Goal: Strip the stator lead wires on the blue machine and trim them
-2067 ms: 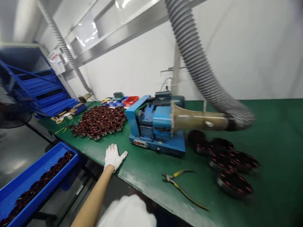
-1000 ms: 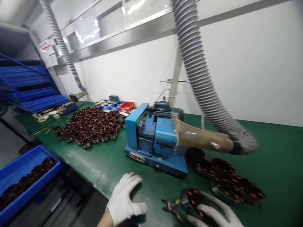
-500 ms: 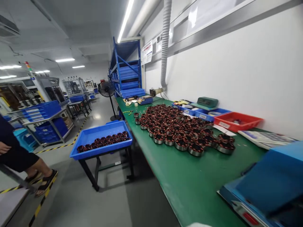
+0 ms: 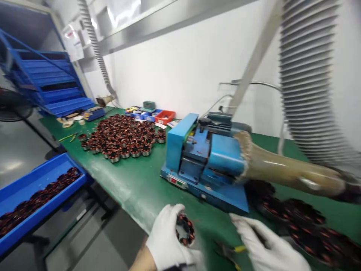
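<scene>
Your white cloth-gloved left hand (image 4: 167,241) grips a copper-wound metal stator (image 4: 185,229) above the matt green table (image 4: 132,184); painted blue machine (image 4: 205,162) glossy.

The machine (image 4: 207,162) stands on the tabletop (image 4: 135,184), near its front edge. Left of the machine, a heap of wound stators (image 4: 121,137) lies on the tabletop, and behind this heap small bins (image 4: 153,114) sit at the wall. Right of the machine, a nozzle (image 4: 284,173) joins it to the hose (image 4: 307,86), with more stators (image 4: 299,222) lying under it. In front of the machine are both hands: the left hand (image 4: 166,241) with one stator (image 4: 185,230), the right hand (image 4: 267,246) beside it. Left of the tabletop stands a tray (image 4: 34,192), lower than it.
</scene>
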`<state>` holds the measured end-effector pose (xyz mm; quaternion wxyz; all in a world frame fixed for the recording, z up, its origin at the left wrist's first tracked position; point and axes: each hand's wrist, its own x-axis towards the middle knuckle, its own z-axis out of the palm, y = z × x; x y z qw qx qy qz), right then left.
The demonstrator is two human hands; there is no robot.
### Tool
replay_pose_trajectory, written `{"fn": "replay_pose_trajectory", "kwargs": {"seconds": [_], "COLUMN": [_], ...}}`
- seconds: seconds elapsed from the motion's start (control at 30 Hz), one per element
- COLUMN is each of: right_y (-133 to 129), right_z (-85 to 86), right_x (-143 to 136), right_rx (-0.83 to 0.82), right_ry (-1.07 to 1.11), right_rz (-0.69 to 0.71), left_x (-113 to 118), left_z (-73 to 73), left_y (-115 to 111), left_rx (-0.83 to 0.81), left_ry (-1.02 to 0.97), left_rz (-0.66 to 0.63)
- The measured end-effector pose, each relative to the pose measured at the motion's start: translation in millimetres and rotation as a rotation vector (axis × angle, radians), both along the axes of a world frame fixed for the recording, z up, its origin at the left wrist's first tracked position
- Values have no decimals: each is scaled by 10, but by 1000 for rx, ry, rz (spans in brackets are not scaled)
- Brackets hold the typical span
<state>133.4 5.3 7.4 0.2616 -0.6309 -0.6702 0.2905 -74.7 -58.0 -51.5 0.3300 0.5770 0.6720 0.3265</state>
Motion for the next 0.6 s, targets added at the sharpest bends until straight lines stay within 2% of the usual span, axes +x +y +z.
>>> {"fn": "replay_pose_trajectory", "kwargs": {"seconds": [0.07, 0.13, 0.2, 0.27, 0.33, 0.47, 0.53, 0.6], "right_y": [-76, -111, -123, -126, -119, -59, -42, -73], "right_z": [-59, -149, -193, -149, -24, 289, 384, 406], "right_x": [-48, -122, -186, -224, -234, -213, -210, -232], "right_rx": [-159, -293, -352, -401, -442, -295, -217, -105], "right_ry": [209, 419, 606, 730, 773, 722, 715, 728], "right_rz": [-21, -22, 23, 146, 258, 380, 469, 459], "left_x": [-58, -74, -40, 15, 63, 142, 202, 270], "left_z": [24, 34, 15, -31, -80, -70, 17, 139], "left_y": [20, 54, 67, 51, 20, -35, -65, -92], "left_rx": [-56, -60, -80, -139, -154, -128, -113, -81], "left_ry": [-87, -165, -275, -418, -528, -637, -654, -654], "left_rz": [-80, -96, -98, -121, -142, -182, -211, -228]}}
